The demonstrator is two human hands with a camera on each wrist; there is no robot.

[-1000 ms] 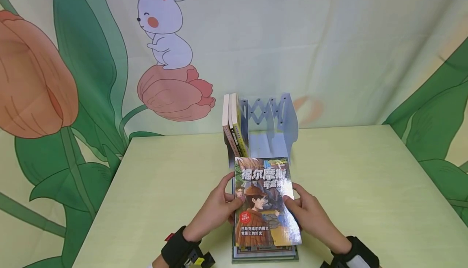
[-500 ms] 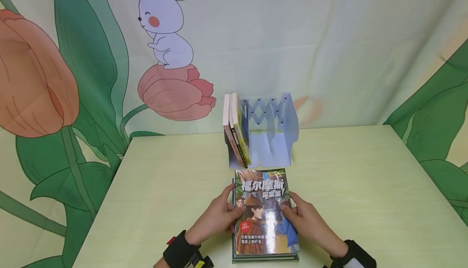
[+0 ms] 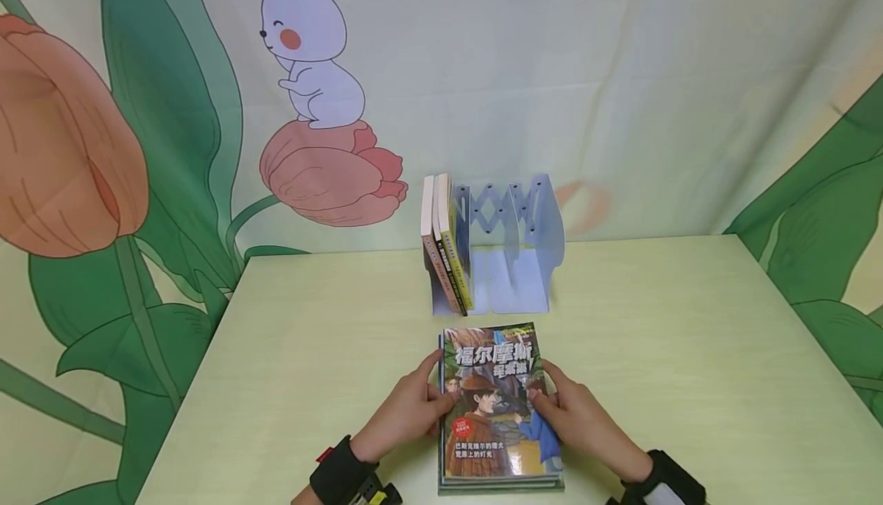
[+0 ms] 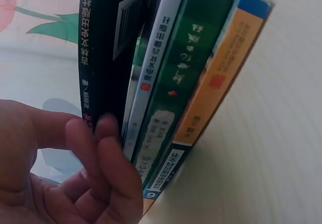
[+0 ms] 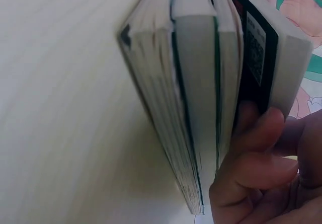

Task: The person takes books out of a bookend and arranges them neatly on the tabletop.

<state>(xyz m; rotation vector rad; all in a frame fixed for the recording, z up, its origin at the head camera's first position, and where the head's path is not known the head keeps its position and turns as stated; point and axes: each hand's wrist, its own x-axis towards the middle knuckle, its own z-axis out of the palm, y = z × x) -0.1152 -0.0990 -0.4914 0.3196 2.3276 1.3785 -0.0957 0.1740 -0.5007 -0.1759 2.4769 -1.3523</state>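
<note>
A paperback book [image 3: 493, 405] with a detective in a brown hat on its cover is held at its two long sides. My left hand [image 3: 414, 398] grips its left edge, thumb on the cover. On the right edge, my right hand [image 3: 576, 413] pinches it in the same way. Beneath it is a stack of several books, among them a thick green book [image 4: 186, 58] and an orange-spined book [image 4: 226, 63]. In both wrist views, the paperback's dark back cover [image 5: 256, 53] leans away from the stack, with fingers in the gap.
Behind the stack stands a pale blue expandable bookend rack [image 3: 513, 275]. Three books [image 3: 444, 252] lean upright in its left compartment. The light wooden table [image 3: 310, 313] reaches back to a printed curtain [image 3: 655, 91] with a rabbit and tulips.
The paperback has come down and toward me, away from the rack, and now lies close over the stack. Both hands moved with it, keeping their grip. In the last half second they moved little.
</note>
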